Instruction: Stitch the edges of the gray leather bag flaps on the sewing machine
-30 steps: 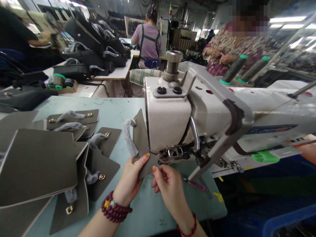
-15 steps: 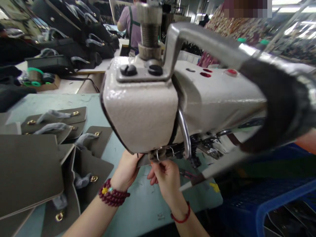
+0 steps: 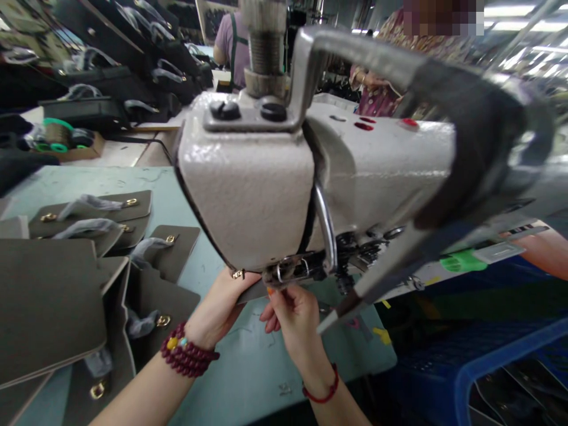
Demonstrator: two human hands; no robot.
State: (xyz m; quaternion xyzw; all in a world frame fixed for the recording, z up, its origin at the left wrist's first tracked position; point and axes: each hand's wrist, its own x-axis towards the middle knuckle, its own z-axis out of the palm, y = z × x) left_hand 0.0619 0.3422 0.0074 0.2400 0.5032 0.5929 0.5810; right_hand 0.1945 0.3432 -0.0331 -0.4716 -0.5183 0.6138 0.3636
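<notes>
Beneath the head of a pale sewing machine, my left hand is closed on a dark grey leather-like panel, its thumb lying along the top. A small gold metal fitting shows beside that thumb. My right hand is close by on the right, thumb and forefinger pinched together under the machine's lower parts. What the pinch holds, if anything, is hidden. The needle area and the far part of the panel are covered by the machine head.
Grey panels with wrapped handles and gold fittings are spread on the left of the pale green table. A blue crate stands lower right. A bent metal bar crosses above the machine. Two people are beyond it.
My left hand has moved slightly left with the panel, and the gold fitting beside its thumb now shows. My right hand keeps its pinch. The whole view has shifted a little.
</notes>
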